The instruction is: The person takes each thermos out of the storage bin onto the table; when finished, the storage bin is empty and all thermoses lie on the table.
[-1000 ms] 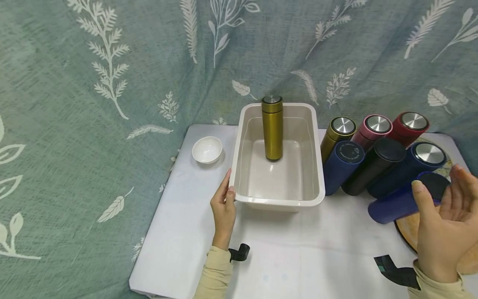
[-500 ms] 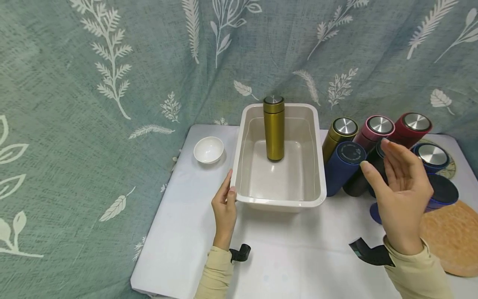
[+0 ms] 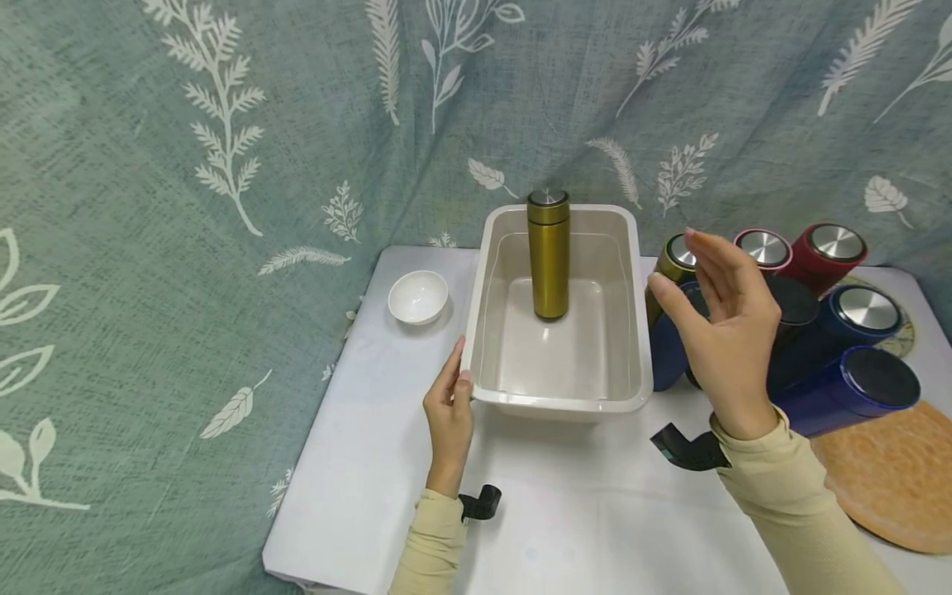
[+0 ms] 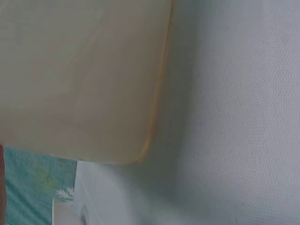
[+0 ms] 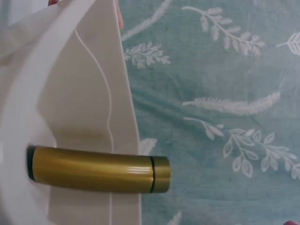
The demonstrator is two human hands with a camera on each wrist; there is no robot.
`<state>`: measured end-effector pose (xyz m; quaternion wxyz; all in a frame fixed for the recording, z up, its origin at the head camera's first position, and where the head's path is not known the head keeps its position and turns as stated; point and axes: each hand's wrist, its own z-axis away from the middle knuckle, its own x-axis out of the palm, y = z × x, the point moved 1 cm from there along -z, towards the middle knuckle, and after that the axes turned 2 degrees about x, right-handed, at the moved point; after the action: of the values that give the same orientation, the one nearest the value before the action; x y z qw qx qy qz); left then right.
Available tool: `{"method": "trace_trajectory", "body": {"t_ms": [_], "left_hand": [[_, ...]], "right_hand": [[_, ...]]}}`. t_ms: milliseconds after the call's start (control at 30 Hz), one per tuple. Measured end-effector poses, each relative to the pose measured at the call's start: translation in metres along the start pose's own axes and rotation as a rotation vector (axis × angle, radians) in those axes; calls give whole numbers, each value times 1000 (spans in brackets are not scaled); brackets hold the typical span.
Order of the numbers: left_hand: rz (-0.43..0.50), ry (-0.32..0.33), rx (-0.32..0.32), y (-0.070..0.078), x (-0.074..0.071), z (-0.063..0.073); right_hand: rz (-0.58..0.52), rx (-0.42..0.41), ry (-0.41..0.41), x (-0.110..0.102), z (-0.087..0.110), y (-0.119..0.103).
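Observation:
A gold thermos bottle (image 3: 549, 264) with a silver-topped lid stands upright inside a cream plastic tub (image 3: 561, 405), near its back wall. My left hand (image 3: 449, 421) holds the tub's front left corner, thumb at the rim and fingers along the outside. The left wrist view shows the tub's outer wall (image 4: 84, 84) close up. My right hand (image 3: 725, 330), holding nothing, has its thumb and fingers spread apart. It overlaps the bottles right of the tub in the head view, partly hiding a second gold thermos (image 3: 673, 258) and a blue one (image 3: 669, 355).
Farther right stand a pink-rimmed thermos (image 3: 763, 248), a red one (image 3: 827, 258), a black one (image 3: 792, 299) and a dark blue one (image 3: 866, 312). A bright blue one (image 3: 855, 388) is by a round wooden board (image 3: 903, 479). A white bowl (image 3: 418, 297) sits left of the tub.
My right hand has moved left and a little away from me, from beside the bright blue thermos to over the bottles near the tub. My left hand has stayed on the tub.

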<state>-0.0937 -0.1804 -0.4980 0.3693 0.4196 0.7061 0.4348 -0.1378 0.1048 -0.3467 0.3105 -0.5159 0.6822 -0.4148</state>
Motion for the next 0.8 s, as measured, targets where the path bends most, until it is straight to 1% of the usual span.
{"method": "trace_trajectory", "body": {"t_ms": [133, 267, 367, 467, 600, 767, 800], "left_hand": [[-3, -6, -7, 7, -1, -1], [-3, -10, 0, 29, -2, -1], [2, -9, 19, 40, -3, -1], [10, -11, 27, 42, -3, -1], [12, -16, 18, 41, -3, -1], [9, -19, 14, 41, -3, 0], [7, -15, 14, 35, -3, -1]], "right_hand": [[23, 32, -12, 13, -8, 3], [27, 56, -18, 26, -18, 10], [40, 71, -34, 36, -25, 15], [47, 98, -58, 46, -31, 20], [71, 148, -97, 58, -40, 27], [176, 184, -169, 72, -49, 38], [194, 189, -182, 75, -50, 40]]}}
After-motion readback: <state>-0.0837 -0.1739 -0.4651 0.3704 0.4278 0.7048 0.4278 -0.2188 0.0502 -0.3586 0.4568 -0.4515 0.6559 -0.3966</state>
